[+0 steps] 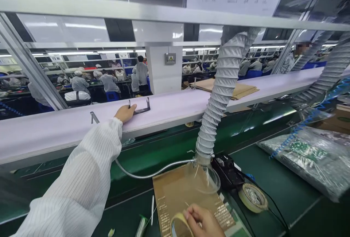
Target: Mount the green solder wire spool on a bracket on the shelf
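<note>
Your left hand (125,113) reaches up to the shelf (169,111), its fingers grasping the black bracket (140,108), while your right hand (201,222) pinches the tape roll (179,226) to keep it ready over the table (273,186).

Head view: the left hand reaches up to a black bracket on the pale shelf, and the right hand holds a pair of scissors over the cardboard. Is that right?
Not quite. In the head view the right hand holds a tape roll, not scissors, over the cardboard. The rest stands: the left hand reaches up to the black bracket on the pale shelf.
</note>
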The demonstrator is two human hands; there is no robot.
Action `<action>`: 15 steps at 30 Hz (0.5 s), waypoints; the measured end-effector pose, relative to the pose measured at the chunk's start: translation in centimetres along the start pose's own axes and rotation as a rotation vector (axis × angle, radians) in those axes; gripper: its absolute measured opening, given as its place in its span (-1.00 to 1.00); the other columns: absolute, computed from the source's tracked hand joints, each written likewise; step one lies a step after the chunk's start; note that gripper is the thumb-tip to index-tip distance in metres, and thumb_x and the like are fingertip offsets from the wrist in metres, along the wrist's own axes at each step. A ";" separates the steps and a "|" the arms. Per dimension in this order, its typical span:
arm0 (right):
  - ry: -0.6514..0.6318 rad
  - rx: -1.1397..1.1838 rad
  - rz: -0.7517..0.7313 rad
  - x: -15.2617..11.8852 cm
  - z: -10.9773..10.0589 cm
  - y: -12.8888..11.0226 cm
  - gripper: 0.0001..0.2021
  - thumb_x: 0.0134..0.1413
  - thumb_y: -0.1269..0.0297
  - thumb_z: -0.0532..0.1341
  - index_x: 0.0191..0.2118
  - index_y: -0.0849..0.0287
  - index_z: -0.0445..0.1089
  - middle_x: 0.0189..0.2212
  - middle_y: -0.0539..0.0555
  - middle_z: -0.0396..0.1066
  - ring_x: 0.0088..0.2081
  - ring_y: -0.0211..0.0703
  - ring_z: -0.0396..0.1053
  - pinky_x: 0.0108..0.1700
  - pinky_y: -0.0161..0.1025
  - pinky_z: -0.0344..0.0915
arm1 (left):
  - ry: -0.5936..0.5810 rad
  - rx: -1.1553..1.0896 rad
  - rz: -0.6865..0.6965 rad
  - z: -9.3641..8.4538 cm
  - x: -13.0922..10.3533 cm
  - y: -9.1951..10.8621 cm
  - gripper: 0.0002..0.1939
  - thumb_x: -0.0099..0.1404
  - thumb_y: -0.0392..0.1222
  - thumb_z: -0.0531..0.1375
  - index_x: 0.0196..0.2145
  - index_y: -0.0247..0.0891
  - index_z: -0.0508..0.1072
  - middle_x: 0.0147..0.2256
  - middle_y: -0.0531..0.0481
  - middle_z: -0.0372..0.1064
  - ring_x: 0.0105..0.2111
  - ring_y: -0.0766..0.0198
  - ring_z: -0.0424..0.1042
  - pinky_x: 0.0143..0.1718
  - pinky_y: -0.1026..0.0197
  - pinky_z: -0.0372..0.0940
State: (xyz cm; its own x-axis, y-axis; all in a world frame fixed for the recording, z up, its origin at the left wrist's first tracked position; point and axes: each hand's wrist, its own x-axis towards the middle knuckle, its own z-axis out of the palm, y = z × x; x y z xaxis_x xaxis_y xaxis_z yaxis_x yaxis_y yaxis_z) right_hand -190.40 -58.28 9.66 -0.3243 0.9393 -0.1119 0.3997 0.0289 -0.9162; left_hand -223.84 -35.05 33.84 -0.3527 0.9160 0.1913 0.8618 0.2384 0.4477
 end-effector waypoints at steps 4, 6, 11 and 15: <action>-0.050 -0.009 -0.060 0.7 -0.5 -2.2 -0.58 0.30 -0.05 0.05 -0.40 0.18 0.39 -0.46 0.07 0.50 -0.37 -0.15 0.44 -0.34 -0.32 0.23 | -0.047 0.050 -0.019 0.9 -0.8 0.3 -0.53 0.39 0.04 -0.04 -0.19 -0.33 0.56 -0.04 -0.29 0.52 0.00 -0.09 0.47 0.04 0.07 0.28; -0.068 -0.002 -0.067 0.9 -0.5 -3.0 -0.59 0.30 -0.03 0.06 -0.40 0.17 0.39 -0.46 0.08 0.50 -0.38 -0.14 0.44 -0.37 -0.32 0.22 | -0.023 0.078 -0.037 1.3 -1.2 0.6 -0.47 0.42 0.05 -0.09 -0.03 -0.39 0.50 0.05 -0.38 0.45 0.09 -0.15 0.41 0.09 -0.02 0.25; -0.102 0.005 -0.100 0.8 -0.1 -4.5 -0.63 0.29 0.02 0.08 -0.41 0.17 0.39 -0.52 0.05 0.46 -0.44 -0.17 0.40 -0.43 -0.33 0.17 | 0.035 0.114 -0.067 1.7 -2.0 1.3 -0.38 0.44 0.08 -0.16 0.14 -0.46 0.35 0.17 -0.47 0.30 0.18 -0.25 0.29 0.15 -0.17 0.18; -0.114 0.014 -0.092 0.5 0.2 -4.9 -0.64 0.29 0.03 0.09 -0.40 0.17 0.40 -0.53 0.04 0.44 -0.46 -0.19 0.37 -0.47 -0.33 0.12 | 0.019 0.099 -0.059 1.7 -2.4 1.5 -0.40 0.41 0.12 -0.10 0.11 -0.41 0.37 0.15 -0.43 0.34 0.16 -0.25 0.30 0.15 -0.18 0.18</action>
State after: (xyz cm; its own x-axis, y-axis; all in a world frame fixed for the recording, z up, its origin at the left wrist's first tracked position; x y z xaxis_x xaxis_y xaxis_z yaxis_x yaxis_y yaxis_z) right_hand -192.70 -58.03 14.06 -0.4548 0.8879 -0.0691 0.3519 0.1079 -0.9298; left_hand -221.10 -36.39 32.57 -0.4101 0.8934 0.1836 0.8707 0.3236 0.3704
